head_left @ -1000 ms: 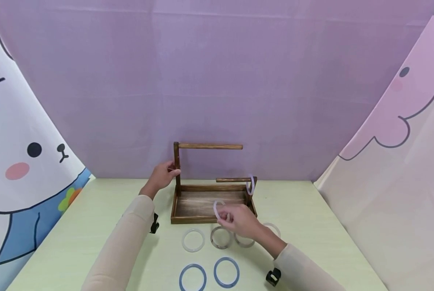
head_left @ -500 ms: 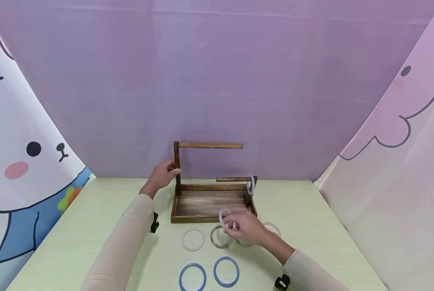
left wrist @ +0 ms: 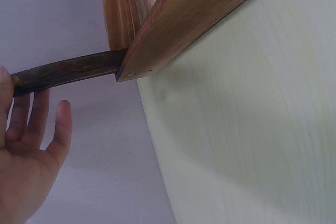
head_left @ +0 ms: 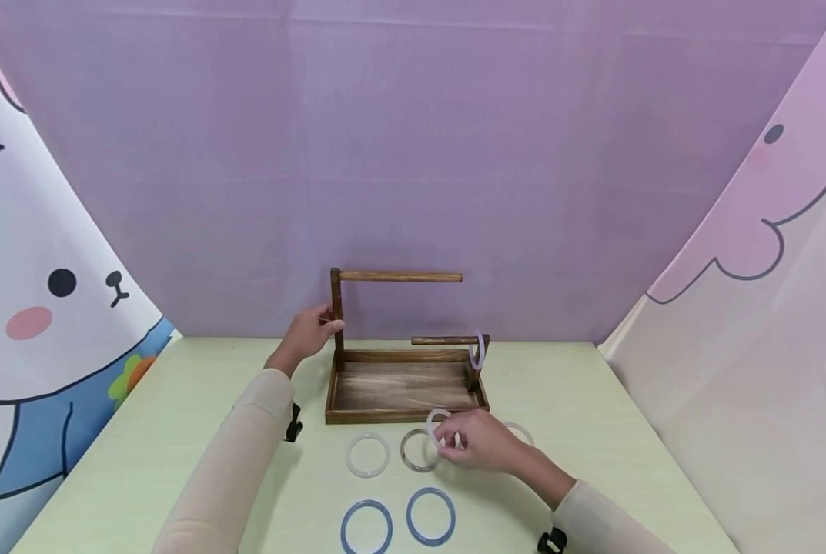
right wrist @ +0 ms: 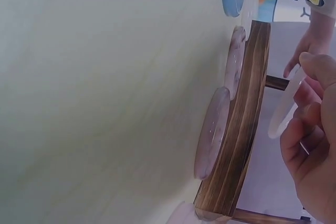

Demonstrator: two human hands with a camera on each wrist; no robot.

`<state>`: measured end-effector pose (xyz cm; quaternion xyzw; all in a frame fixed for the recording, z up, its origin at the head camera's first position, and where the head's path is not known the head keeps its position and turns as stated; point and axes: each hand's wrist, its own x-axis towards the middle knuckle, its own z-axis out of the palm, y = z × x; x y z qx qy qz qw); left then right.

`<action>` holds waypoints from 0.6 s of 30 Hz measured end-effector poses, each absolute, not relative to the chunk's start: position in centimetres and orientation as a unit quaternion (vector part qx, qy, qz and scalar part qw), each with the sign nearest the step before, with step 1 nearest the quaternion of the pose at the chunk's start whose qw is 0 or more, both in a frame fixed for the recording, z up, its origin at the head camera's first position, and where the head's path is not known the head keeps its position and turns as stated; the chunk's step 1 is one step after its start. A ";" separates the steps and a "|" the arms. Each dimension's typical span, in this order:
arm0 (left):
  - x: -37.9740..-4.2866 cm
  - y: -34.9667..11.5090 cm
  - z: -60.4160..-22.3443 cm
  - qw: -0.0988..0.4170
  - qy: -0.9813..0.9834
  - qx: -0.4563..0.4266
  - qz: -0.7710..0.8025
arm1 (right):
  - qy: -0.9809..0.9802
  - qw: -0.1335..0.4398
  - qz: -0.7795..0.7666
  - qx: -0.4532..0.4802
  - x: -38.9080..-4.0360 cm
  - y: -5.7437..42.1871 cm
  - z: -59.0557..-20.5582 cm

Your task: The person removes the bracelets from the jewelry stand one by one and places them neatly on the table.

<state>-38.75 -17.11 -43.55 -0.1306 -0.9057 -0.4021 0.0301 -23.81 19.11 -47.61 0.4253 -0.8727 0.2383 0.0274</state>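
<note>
A brown wooden rack [head_left: 371,418] with a tray base and two horizontal bars stands at the back of the table. My left hand [head_left: 305,332] pinches its tall left post [left wrist: 68,71] between thumb and fingers. My right hand [head_left: 482,442] pinches a pale pinkish-white bangle [right wrist: 283,111], held tilted just in front of the tray's front edge. A lilac bangle [head_left: 483,348] hangs on the lower bar, near its right upright. The upper bar [head_left: 402,277] bears nothing. A mottled greyish bangle [right wrist: 212,132] lies below my right hand, hidden by it in the head view.
In front of the rack lie a white bangle [head_left: 367,475] and a brownish-grey bangle [head_left: 403,455]. Two blue bangles [head_left: 366,503] lie nearer the front. Another pale bangle [head_left: 521,427] shows partly behind my right wrist. A purple cloth wall [head_left: 413,154] stands behind the rack.
My right hand has drawn back from over the tray, toward the front and right, carrying the pale bangle. My left hand keeps its place on the post.
</note>
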 end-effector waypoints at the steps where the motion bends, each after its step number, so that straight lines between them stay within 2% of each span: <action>1: -38.7 -17.1 -43.5 0.029 -0.906 -0.130 -0.402 | -0.870 0.026 0.241 0.429 -23.8 19.2 -47.6; 11: -38.8 -17.0 -43.7 0.030 -0.904 -0.128 -0.407 | -0.861 -0.007 0.257 0.439 -23.6 20.4 -48.0; 18: -38.9 -17.1 -43.8 0.034 -0.904 -0.132 -0.406 | -0.838 0.014 0.248 0.486 -23.6 21.3 -48.6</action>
